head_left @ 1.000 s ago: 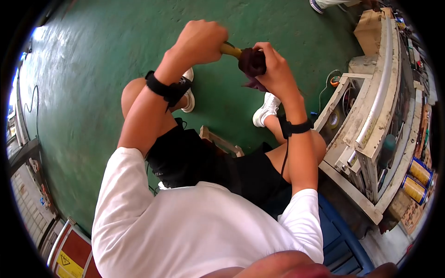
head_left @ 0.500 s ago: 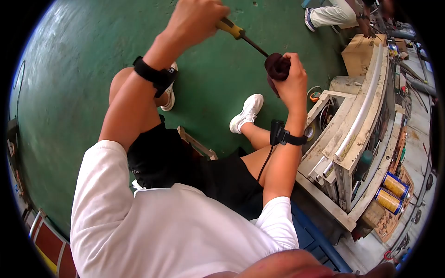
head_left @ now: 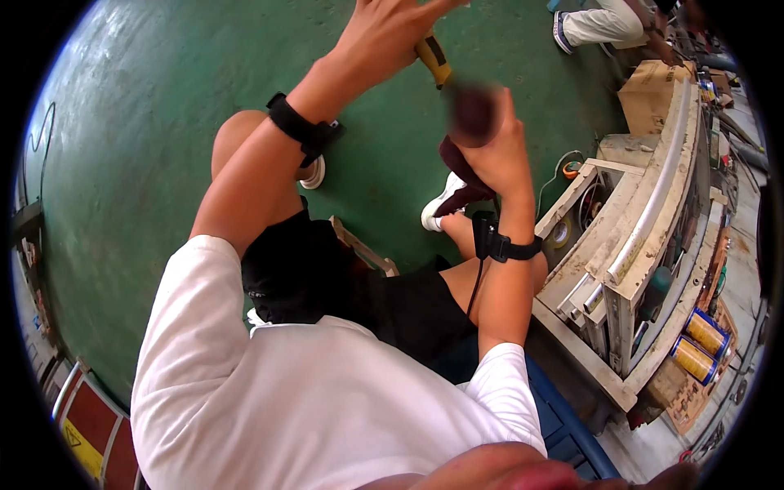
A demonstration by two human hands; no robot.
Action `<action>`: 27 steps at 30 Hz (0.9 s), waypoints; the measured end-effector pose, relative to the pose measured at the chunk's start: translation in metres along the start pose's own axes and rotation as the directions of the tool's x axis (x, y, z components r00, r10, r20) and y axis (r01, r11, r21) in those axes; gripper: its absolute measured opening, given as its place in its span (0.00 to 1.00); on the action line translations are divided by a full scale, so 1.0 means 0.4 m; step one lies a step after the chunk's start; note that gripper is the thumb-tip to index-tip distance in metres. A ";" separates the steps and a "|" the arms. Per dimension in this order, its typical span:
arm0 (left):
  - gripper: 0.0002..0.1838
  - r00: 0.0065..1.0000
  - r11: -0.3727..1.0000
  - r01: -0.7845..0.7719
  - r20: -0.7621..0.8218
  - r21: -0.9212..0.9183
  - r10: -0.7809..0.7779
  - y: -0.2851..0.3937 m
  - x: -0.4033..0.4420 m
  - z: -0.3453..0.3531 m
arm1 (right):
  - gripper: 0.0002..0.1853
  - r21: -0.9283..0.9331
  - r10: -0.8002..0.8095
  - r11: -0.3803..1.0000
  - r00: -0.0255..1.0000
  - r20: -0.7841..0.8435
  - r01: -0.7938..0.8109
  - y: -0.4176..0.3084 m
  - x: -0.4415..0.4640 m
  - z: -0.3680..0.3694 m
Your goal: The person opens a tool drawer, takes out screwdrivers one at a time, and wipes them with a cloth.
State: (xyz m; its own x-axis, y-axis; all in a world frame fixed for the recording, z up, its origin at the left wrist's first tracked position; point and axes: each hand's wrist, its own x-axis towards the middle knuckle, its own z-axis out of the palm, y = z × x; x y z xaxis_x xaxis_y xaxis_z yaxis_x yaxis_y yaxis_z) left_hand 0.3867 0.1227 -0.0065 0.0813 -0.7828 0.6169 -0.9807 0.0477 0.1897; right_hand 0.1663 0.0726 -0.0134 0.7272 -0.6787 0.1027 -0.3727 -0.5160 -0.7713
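Observation:
At the top centre, my left hand (head_left: 392, 37) is on the yellow and black handle of a screwdriver (head_left: 434, 62), some of its fingers stretched out to the upper right. The tool's far end is lost in a blurred patch. To the right, my right hand (head_left: 496, 155) is closed around a bunched dark maroon cloth (head_left: 462, 167), whose loose end hangs down over a white shoe. The top of the bundle is smeared, so whatever lies inside it is hidden. Both hands are raised above the green floor.
On the right stands a worn frame bench (head_left: 572, 286) with a metal tube (head_left: 657, 196); two yellow-blue cans (head_left: 706, 333) lie beyond it. A cardboard box (head_left: 649, 94) and another person's leg (head_left: 600, 26) are at the upper right. A red panel (head_left: 94, 408) is at the lower left.
The screwdriver's shaft came into view half a second ago and is now hidden again as handle and cloth have drawn closer. My left fingers have stretched out. The cloth's end has dropped lower.

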 end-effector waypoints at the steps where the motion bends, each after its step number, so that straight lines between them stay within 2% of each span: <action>1: 0.39 0.989 0.994 0.105 -0.105 -0.005 -0.105 0.009 0.000 0.014 | 0.29 0.006 0.000 1.000 1.000 -0.002 0.000 -0.002 0.000 0.009; 2: 0.39 0.989 0.995 0.103 -0.103 -0.001 -0.102 0.014 0.002 0.025 | 0.29 0.024 0.024 0.999 0.996 -0.084 -0.022 -0.003 0.001 0.016; 3: 0.45 0.970 0.981 0.174 -0.156 -0.086 -0.186 0.016 0.009 0.032 | 0.29 0.044 0.046 0.998 0.985 -0.166 -0.039 -0.004 0.005 0.021; 4: 0.51 0.941 0.956 0.239 -0.201 -0.173 -0.271 0.018 0.012 0.036 | 0.29 0.050 0.043 0.998 0.985 -0.169 -0.035 -0.004 0.006 0.023; 5: 0.51 0.943 0.957 0.235 -0.200 -0.168 -0.267 0.021 0.011 0.040 | 0.29 0.067 0.033 0.998 0.978 -0.206 -0.020 -0.001 0.004 0.024; 7: 0.36 0.865 0.792 0.291 -0.207 -0.537 -0.458 0.022 0.017 0.053 | 0.30 0.080 0.009 0.997 0.967 -0.256 0.012 0.013 0.007 0.030; 8: 0.36 0.867 0.796 0.273 -0.221 -0.540 -0.447 0.024 0.010 0.064 | 0.30 0.072 -0.015 0.997 0.958 -0.288 0.037 0.033 0.001 0.041; 9: 0.29 0.779 0.488 0.340 -0.049 -0.804 -0.625 0.028 0.000 0.077 | 0.31 0.051 -0.046 0.996 0.945 -0.324 0.066 0.054 -0.002 0.043; 11: 0.24 0.720 0.085 0.283 0.153 -0.955 -0.677 0.026 0.053 0.082 | 0.31 0.078 -0.063 0.992 0.929 -0.364 0.098 0.044 0.005 0.031; 12: 0.25 0.784 -0.217 0.286 0.358 -0.933 -0.507 0.016 0.048 0.055 | 0.30 0.126 -0.032 0.988 0.926 -0.376 0.085 0.028 -0.003 0.035; 13: 0.27 0.816 -0.486 0.334 0.506 -0.808 -0.279 0.012 0.031 0.030 | 0.29 0.114 -0.054 0.988 0.938 -0.343 0.099 0.026 -0.003 0.028; 14: 0.27 0.810 -0.479 0.341 0.511 -0.809 -0.287 0.019 0.030 0.017 | 0.29 0.129 -0.051 0.987 0.940 -0.338 0.099 0.035 0.004 0.032; 16: 0.31 0.850 -0.559 0.379 0.516 -0.738 -0.104 0.054 0.040 0.007 | 0.29 0.281 0.012 0.957 0.959 -0.283 0.071 0.043 0.006 0.050; 17: 0.26 0.846 -0.567 0.380 0.522 -0.731 -0.106 0.060 0.036 0.013 | 0.30 0.216 0.054 0.976 0.963 -0.263 0.004 0.033 0.003 0.052; 18: 0.26 0.840 -0.564 0.388 0.531 -0.729 -0.109 0.069 0.029 0.025 | 0.30 0.226 0.061 0.974 0.964 -0.259 -0.001 0.022 0.003 0.058; 20: 0.22 0.802 -0.351 0.454 0.547 -0.819 -0.239 0.082 0.018 0.046 | 0.30 0.044 0.068 0.997 0.971 -0.229 -0.059 0.012 0.002 0.068; 21: 0.19 0.794 -0.216 0.496 0.540 -0.841 -0.280 0.085 0.017 0.033 | 0.30 0.046 0.072 0.997 0.971 -0.229 -0.063 0.013 -0.002 0.071; 22: 0.19 0.795 -0.217 0.495 0.540 -0.841 -0.278 0.096 0.015 0.036 | 0.30 0.043 0.063 0.998 0.966 -0.252 -0.054 0.017 -0.005 0.070; 24: 0.16 0.802 -0.055 0.490 0.475 -0.870 -0.361 0.121 0.014 0.052 | 0.29 0.034 0.050 0.999 0.960 -0.277 -0.042 0.021 -0.006 0.061; 25: 0.16 0.803 -0.056 0.487 0.472 -0.872 -0.364 0.126 0.009 0.061 | 0.29 0.026 0.016 1.000 0.955 -0.295 -0.008 0.021 -0.008 0.054; 27: 0.15 0.797 -0.146 0.527 0.547 -0.837 -0.255 0.136 0.002 0.065 | 0.29 0.014 -0.021 1.000 0.952 -0.306 0.026 0.019 -0.005 0.044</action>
State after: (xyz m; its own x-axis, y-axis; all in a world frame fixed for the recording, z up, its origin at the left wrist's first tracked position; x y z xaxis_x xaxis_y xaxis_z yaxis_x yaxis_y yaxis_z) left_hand 0.3289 0.1086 -0.0157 0.2178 -0.9756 0.0258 0.3351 0.0996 0.9369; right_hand 0.1721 0.0793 -0.0308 0.5231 -0.7954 0.3061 -0.3456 -0.5262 -0.7769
